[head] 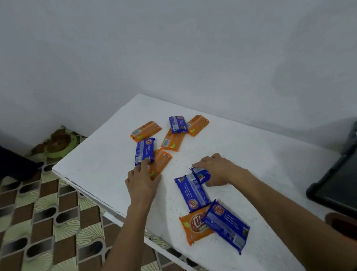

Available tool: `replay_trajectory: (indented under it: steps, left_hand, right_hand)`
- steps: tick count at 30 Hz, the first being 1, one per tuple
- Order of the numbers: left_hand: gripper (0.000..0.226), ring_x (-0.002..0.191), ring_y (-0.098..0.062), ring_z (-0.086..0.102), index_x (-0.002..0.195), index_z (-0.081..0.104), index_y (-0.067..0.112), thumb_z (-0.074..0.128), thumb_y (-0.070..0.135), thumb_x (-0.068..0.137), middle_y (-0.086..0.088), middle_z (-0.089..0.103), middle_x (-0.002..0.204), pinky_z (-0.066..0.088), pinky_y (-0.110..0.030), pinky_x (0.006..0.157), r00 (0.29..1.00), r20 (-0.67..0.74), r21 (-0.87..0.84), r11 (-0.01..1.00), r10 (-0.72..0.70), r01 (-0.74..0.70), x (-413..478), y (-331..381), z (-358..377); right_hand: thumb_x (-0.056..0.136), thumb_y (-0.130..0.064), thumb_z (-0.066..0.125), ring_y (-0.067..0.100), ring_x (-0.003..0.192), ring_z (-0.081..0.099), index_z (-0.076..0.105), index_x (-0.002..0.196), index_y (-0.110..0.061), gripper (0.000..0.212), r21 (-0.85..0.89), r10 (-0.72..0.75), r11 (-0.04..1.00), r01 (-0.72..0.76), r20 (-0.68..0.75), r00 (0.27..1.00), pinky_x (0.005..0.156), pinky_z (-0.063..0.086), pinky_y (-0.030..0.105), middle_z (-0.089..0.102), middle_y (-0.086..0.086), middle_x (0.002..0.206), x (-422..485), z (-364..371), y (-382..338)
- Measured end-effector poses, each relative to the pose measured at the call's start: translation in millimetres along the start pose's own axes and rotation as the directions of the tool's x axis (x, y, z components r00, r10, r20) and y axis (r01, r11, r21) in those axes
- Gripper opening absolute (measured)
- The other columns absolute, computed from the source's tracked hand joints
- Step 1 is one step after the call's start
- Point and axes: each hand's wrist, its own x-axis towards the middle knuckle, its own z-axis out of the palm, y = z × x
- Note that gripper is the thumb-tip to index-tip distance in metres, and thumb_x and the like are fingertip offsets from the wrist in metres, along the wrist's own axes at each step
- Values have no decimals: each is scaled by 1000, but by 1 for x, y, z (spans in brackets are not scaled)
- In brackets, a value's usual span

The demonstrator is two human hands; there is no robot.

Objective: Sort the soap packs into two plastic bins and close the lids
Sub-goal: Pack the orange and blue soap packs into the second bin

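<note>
Handling: packs [146, 130] likely light, slick-wrapped, firm; pinch across long edges.
Where: strewn on bench [249, 151].
Left grip [142, 181]: wide, fingers resting on orange pack [162, 159].
Right grip [216, 170]: holding blue pack [203, 176].

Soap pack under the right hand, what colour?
Blue plastic soap pack, held by right hand; head view.

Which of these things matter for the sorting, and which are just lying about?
For the job: blue plastic soap packs, one gripped by the right hand; orange plastic soap packs; dark plastic bin.
Lying about: white table; patterned floor tiles.
</note>
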Motion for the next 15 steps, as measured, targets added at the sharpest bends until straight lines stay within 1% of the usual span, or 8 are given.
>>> replay_trajectory:
  steps: [3,5,8,10,12,15]
  left_hand:
    - [67,125,-29,45,141,36,23,63,52,86,-8,46,142,41,-44,99,1000,-6,-6,1000,13,-14,2,-1,2]
    - [68,123,-28,47,139,37,24,62,56,85,-7,47,142,42,-43,97,1000,-4,25,1000,18,-18,2,-1,1]
    - [71,120,-27,52,137,38,24,59,64,82,-6,50,138,45,-42,94,1000,5,68,998,17,-17,1,5,-2]
    - [69,114,-25,56,133,41,25,59,67,80,-6,54,133,50,-41,89,1000,6,33,999,5,-6,-3,13,-4]
    - [66,107,-23,61,129,43,26,58,68,80,-4,58,128,55,-39,83,999,23,-21,999,-28,29,-7,22,-9]
    - [58,94,-18,61,125,45,27,59,63,82,-2,62,120,53,-31,71,997,52,-150,986,-58,65,-13,38,-19]
  right_hand:
    - [91,-39,61,31,135,29,26,152,-29,71,-36,-10,999,8,-45,999,106,36,41,37,5,148,-2,0,1]
    - [90,-40,63,31,134,29,27,151,-28,72,-43,-18,999,16,-56,998,106,38,41,38,5,146,-2,0,1]
    - [88,-40,68,29,136,29,24,152,-26,78,-28,5,1000,-8,-92,996,105,41,42,37,4,148,-8,0,1]
    - [85,-39,70,28,137,29,22,152,-25,84,-6,22,1000,-24,-146,989,104,44,41,35,4,149,-14,-3,1]
    - [83,-37,72,27,134,33,23,150,-23,84,56,33,998,-21,-207,978,99,47,40,36,4,147,-22,-6,4]
    - [79,-33,73,25,118,44,30,142,-21,77,181,68,983,-15,-289,955,86,50,35,47,4,133,-33,-8,11]
